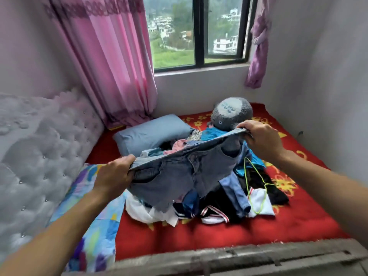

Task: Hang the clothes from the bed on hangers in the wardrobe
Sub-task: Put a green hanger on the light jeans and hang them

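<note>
Denim shorts [179, 176] hang stretched between our two hands. Our left hand [114, 176] grips one end of the waistband and our right hand [260, 137] the other, fingers curled round the cloth, probably to spread this one garment for a hanger. Below both hands one heap of clothes [229, 198] waits on the bed [219, 236]. Beyond the hands lie one pillow [151, 134] and one plush toy [231, 114].
</note>
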A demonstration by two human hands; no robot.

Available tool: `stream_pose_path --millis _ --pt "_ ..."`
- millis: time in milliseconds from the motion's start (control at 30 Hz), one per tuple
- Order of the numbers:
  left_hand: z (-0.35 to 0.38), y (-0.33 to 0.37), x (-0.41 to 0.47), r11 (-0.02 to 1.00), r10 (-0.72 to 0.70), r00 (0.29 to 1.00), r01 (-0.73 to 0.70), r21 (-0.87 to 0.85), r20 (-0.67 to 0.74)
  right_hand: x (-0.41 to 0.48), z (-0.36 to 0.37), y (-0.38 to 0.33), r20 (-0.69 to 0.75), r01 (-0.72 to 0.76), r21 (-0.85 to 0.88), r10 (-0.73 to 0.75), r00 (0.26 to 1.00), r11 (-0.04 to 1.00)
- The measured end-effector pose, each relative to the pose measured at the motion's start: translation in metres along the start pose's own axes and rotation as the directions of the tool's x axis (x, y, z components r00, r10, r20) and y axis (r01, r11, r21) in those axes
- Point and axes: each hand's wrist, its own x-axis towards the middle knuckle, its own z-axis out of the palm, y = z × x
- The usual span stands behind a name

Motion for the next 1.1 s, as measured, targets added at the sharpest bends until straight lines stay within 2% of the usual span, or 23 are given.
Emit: stream_pose_path --millis 100,267,433,500,633,733,800,933,1033,1100 --pt "-0.063 0.000 0.004 1.000 0.014 0.976 -0.014 0.004 -0.219 0.018 -0.054 -0.038 -0.155 0.053 0.046 -0.045 0.987 0.998" --pt "-0.158 0.011 0.008 1.000 0.004 0.867 -0.006 -0.003 -0.498 0.044 -0.137 -0.083 -0.371 0.116 0.021 -0.101 0.923 0.993" --pt "-0.210 0.017 0.015 0.998 -0.013 0.779 -0.024 -0.051 -0.627 0.064 -0.195 -0.113 -0.513 0.173 0.048 -0.125 0.849 0.984" --pt "-0.211 0.016 0.021 0.997 -0.017 0.786 -0.036 -0.074 -0.617 0.066 -0.203 -0.113 -0.506 0.165 0.061 -0.113 0.855 0.984" --pt "-0.176 0.009 0.030 0.982 -0.004 0.892 -0.082 -0.170 -0.452 0.053 -0.182 -0.088 -0.354 0.046 0.107 -0.005 0.935 0.993" --pt "-0.122 0.001 0.032 0.937 0.031 0.979 -0.100 -0.336 -0.203 0.031 -0.145 -0.055 -0.155 -0.060 0.171 0.087 0.984 0.983" --pt "-0.079 -0.004 0.035 0.918 0.048 0.999 -0.044 -0.394 0.001 0.016 -0.116 -0.030 -0.017 -0.114 0.251 0.122 0.992 0.961" --pt "0.009 -0.007 0.043 0.869 0.085 0.940 0.092 -0.486 0.330 -0.010 -0.048 0.032 0.224 -0.237 0.316 0.171 0.960 0.919" --pt "0.074 -0.004 0.057 0.834 0.088 0.872 0.200 -0.515 0.481 -0.018 0.005 0.076 0.334 -0.331 0.344 0.215 0.918 0.879" --pt "0.115 -0.002 0.075 0.824 0.033 0.836 0.288 -0.488 0.548 -0.012 0.040 0.104 0.385 -0.396 0.370 0.249 0.889 0.840"
